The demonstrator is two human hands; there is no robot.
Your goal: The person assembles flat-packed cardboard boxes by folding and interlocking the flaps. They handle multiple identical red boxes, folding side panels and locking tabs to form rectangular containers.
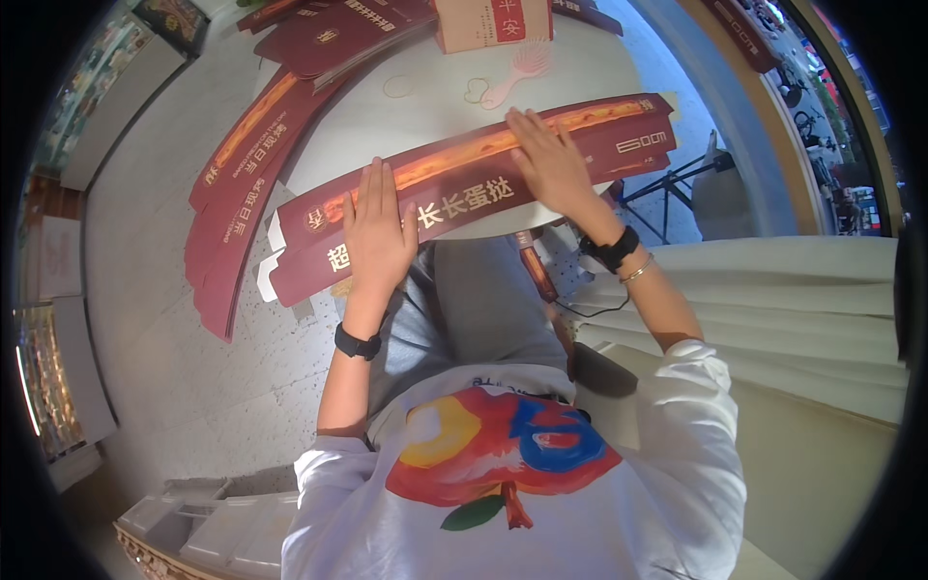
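A long, narrow maroon carton (pixel 464 198) lies across the near part of the round white table (pixel 353 126), its ends reaching past the rim. A strip picture of baked pastry and pale printing run along it. Small white end flaps stick out at its left end. My left hand (pixel 380 232) rests flat on its left half, fingers stretched out and pointing away from me. Further along, my right hand (pixel 553 164) presses on the right half with its fingers extended over the far edge. Neither hand grips anything.
Flat maroon cartons (pixel 232 213) overhang the table's left side, with more maroon card pieces (pixel 324 43) behind. A paper bag (pixel 483 27), a pink hairbrush (pixel 522 70) and a thin loop (pixel 397 87) are at the back. Dark metal legs (pixel 667 193) stand on the right.
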